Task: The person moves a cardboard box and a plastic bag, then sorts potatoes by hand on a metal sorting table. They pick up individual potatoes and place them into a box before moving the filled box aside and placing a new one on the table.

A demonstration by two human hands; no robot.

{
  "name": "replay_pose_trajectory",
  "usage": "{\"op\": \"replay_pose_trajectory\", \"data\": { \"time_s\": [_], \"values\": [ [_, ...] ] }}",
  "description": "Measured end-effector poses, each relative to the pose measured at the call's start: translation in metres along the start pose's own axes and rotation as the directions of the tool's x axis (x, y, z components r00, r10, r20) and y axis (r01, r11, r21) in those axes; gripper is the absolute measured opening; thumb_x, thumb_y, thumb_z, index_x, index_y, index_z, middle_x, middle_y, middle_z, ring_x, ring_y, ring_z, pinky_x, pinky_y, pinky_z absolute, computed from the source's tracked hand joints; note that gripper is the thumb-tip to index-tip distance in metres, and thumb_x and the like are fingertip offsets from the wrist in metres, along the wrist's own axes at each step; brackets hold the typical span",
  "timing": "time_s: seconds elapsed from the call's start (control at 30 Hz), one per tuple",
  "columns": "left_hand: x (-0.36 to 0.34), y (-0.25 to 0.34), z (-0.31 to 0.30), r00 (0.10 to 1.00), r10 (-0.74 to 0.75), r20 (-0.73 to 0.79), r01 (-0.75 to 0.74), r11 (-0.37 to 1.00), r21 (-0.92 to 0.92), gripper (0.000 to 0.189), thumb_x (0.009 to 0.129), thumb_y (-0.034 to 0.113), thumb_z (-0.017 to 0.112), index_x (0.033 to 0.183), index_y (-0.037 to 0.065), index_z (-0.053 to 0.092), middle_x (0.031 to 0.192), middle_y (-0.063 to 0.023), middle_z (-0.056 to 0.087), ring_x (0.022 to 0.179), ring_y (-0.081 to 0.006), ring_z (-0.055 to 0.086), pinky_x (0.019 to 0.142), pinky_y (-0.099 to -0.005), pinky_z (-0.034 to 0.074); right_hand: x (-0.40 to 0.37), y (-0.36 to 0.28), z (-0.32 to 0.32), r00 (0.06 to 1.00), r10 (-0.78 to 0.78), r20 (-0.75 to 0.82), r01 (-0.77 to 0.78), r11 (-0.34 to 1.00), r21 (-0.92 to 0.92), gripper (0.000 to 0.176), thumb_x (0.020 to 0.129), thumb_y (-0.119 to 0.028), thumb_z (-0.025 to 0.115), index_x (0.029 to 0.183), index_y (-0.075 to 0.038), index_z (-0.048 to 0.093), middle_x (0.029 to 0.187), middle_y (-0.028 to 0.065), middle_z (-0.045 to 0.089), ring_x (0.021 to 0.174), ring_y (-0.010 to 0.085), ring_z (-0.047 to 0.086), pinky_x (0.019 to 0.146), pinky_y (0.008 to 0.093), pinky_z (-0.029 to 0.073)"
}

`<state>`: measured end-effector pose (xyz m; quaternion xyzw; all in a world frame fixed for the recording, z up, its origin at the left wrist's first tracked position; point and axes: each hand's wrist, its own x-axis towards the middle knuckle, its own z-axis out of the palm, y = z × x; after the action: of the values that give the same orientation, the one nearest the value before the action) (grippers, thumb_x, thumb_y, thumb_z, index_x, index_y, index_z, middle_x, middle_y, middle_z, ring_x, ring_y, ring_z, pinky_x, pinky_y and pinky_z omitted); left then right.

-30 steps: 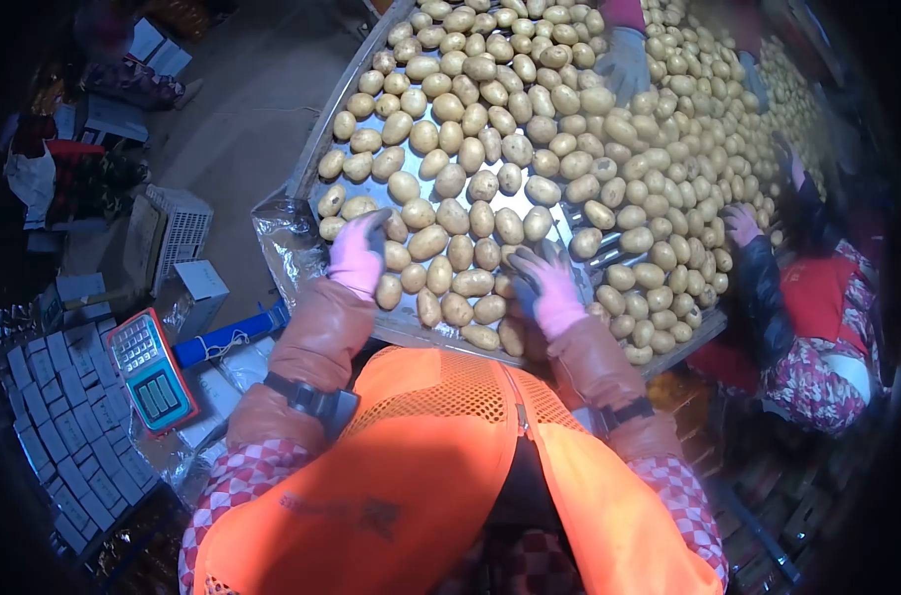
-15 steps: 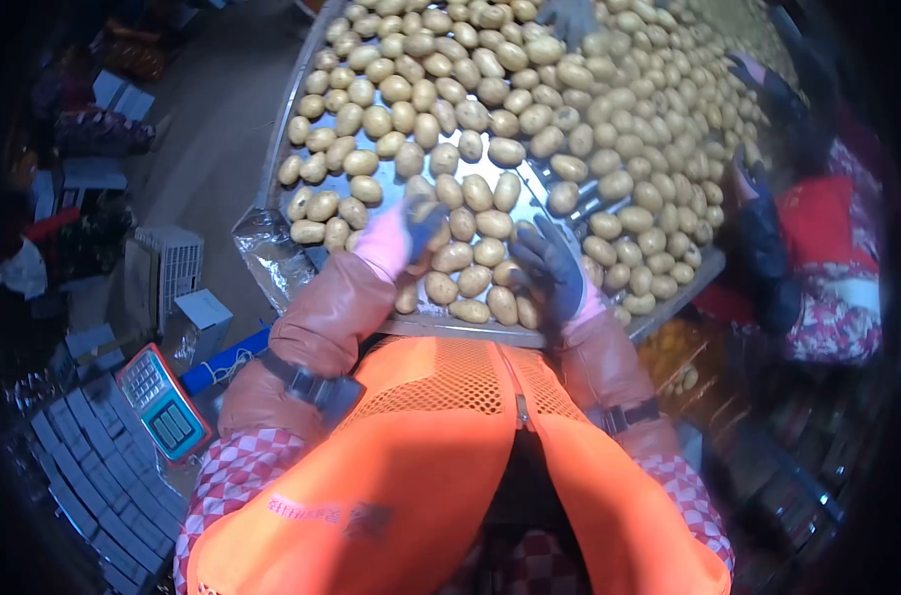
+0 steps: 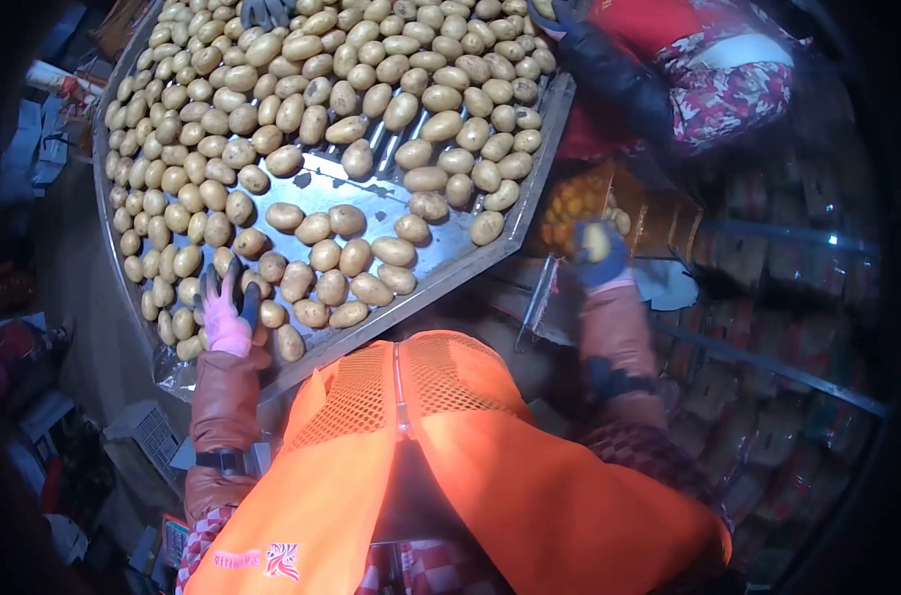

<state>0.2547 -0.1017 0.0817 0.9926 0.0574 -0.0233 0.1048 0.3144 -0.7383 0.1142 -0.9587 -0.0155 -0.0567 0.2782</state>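
Note:
Many potatoes (image 3: 346, 219) cover the metal sorting table (image 3: 381, 317). My left hand (image 3: 227, 309), in a grey and pink glove, rests on potatoes near the table's front left edge, its fingers spread. Off the table's right side, my right hand (image 3: 601, 256), also gloved, has its fingers wrapped round a pale potato (image 3: 596, 242). It is over the edge of an open box (image 3: 659, 220) that holds yellowish potatoes (image 3: 572, 203).
At the upper right a co-worker in a red top (image 3: 644, 25) leans at the table, a gloved hand on its edge. Another gloved hand (image 3: 265, 12) shows at the top. Stacked boxes (image 3: 768, 337) stand at right, a crate (image 3: 153, 436) at lower left.
The view has swung right. My right hand has left the table for the box with a potato in it. My left hand has its fingers spread on the potatoes.

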Motion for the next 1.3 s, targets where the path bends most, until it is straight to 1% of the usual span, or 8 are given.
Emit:
{"op": "replay_pose_trajectory", "data": {
  "time_s": [0.2, 0.37, 0.77, 0.9, 1.0, 1.13, 1.2, 1.3],
  "values": [
    [0.020, -0.004, 0.025, 0.908, -0.368, -0.202, 0.128, 0.700, -0.703, 0.042, 0.096, 0.015, 0.064, 0.135, 0.000, 0.062, 0.125, -0.0226, 0.068, 0.123, -0.0367, 0.063, 0.111, -0.0393, 0.046, 0.010, 0.175, -0.011, 0.989, 0.149, 0.003, -0.145, 0.970, -0.197, 0.042, 0.104, -0.035, 0.050, 0.137, -0.011, 0.057, 0.113, 0.0097, 0.067, 0.100, 0.0239, 0.064, 0.094, 0.0416, 0.050],
    [0.018, 0.020, -0.013, 0.987, 0.159, 0.040, -0.159, 0.987, 0.004, 0.056, 0.094, 0.035, 0.066, 0.147, 0.023, 0.054, 0.158, -0.0183, 0.038, 0.148, -0.0411, 0.032, 0.120, -0.0600, 0.026, 0.031, -0.106, 0.120, 0.940, -0.339, 0.048, 0.337, 0.941, 0.040, 0.065, 0.090, -0.039, 0.071, 0.145, -0.010, 0.053, 0.139, 0.0185, 0.057, 0.132, 0.0404, 0.049, 0.112, 0.0530, 0.039],
    [-0.027, 0.080, -0.011, 0.973, -0.088, 0.212, 0.148, 0.946, -0.287, 0.056, 0.086, 0.007, 0.061, 0.141, 0.010, 0.052, 0.133, -0.0222, 0.059, 0.111, -0.0388, 0.065, 0.088, -0.0473, 0.055, 0.090, -0.317, 0.272, 0.745, -0.470, 0.473, 0.478, 0.871, 0.113, 0.066, 0.091, -0.037, 0.071, 0.151, -0.022, 0.049, 0.157, 0.0189, 0.041, 0.149, 0.0486, 0.023, 0.120, 0.0653, 0.023],
    [0.001, 0.063, 0.004, 0.951, -0.136, 0.279, 0.196, 0.960, -0.202, 0.054, 0.094, 0.013, 0.053, 0.147, 0.014, 0.042, 0.118, -0.0227, 0.063, 0.105, -0.0376, 0.067, 0.085, -0.0477, 0.055, 0.113, -0.359, 0.257, 0.618, -0.326, 0.716, -0.072, 0.883, 0.464, 0.052, 0.095, -0.022, 0.068, 0.145, -0.018, 0.055, 0.135, 0.0195, 0.059, 0.120, 0.0372, 0.063, 0.096, 0.0396, 0.054],
    [0.000, 0.061, -0.020, 0.961, -0.122, 0.247, 0.182, 0.954, -0.237, 0.044, 0.099, 0.020, 0.052, 0.143, 0.015, 0.047, 0.107, -0.0222, 0.064, 0.099, -0.0382, 0.069, 0.080, -0.0490, 0.055, 0.096, -0.309, 0.253, 0.599, -0.560, 0.572, 0.434, 0.828, 0.356, 0.052, 0.098, -0.013, 0.067, 0.148, -0.007, 0.052, 0.123, 0.0099, 0.064, 0.102, 0.0142, 0.059, 0.083, 0.0285, 0.052],
    [0.004, 0.043, 0.055, 0.858, -0.355, 0.371, 0.431, 0.106, -0.896, 0.047, 0.105, 0.026, 0.056, 0.150, 0.015, 0.047, 0.123, -0.0089, 0.067, 0.094, -0.0207, 0.067, 0.085, -0.0370, 0.056, 0.084, -0.322, 0.187, 0.549, -0.113, 0.828, -0.547, 0.701, 0.458, 0.050, 0.099, -0.013, 0.066, 0.147, -0.007, 0.052, 0.126, 0.0103, 0.064, 0.105, 0.0224, 0.064, 0.089, 0.0328, 0.052],
    [0.021, 0.100, -0.071, 0.905, -0.220, 0.365, 0.421, 0.320, -0.849, 0.044, 0.105, 0.019, 0.054, 0.149, 0.015, 0.051, 0.117, -0.0092, 0.069, 0.092, -0.0204, 0.068, 0.084, -0.0357, 0.056, 0.073, -0.339, 0.168, 0.365, -0.266, 0.892, -0.921, 0.038, 0.388, 0.054, 0.101, -0.022, 0.064, 0.150, -0.006, 0.047, 0.125, 0.0085, 0.064, 0.106, 0.0267, 0.065, 0.091, 0.0347, 0.053],
    [0.085, 0.087, -0.083, 0.944, -0.283, 0.170, 0.305, 0.553, -0.776, 0.041, 0.100, 0.007, 0.054, 0.138, 0.015, 0.064, 0.111, -0.0121, 0.073, 0.094, -0.0237, 0.070, 0.086, -0.0346, 0.057, 0.082, -0.370, 0.163, 0.409, -0.314, 0.857, -0.889, 0.076, 0.452, 0.044, 0.100, -0.032, 0.062, 0.137, -0.009, 0.055, 0.109, 0.0045, 0.062, 0.099, 0.0238, 0.064, 0.079, 0.0397, 0.056]
  ]
}}
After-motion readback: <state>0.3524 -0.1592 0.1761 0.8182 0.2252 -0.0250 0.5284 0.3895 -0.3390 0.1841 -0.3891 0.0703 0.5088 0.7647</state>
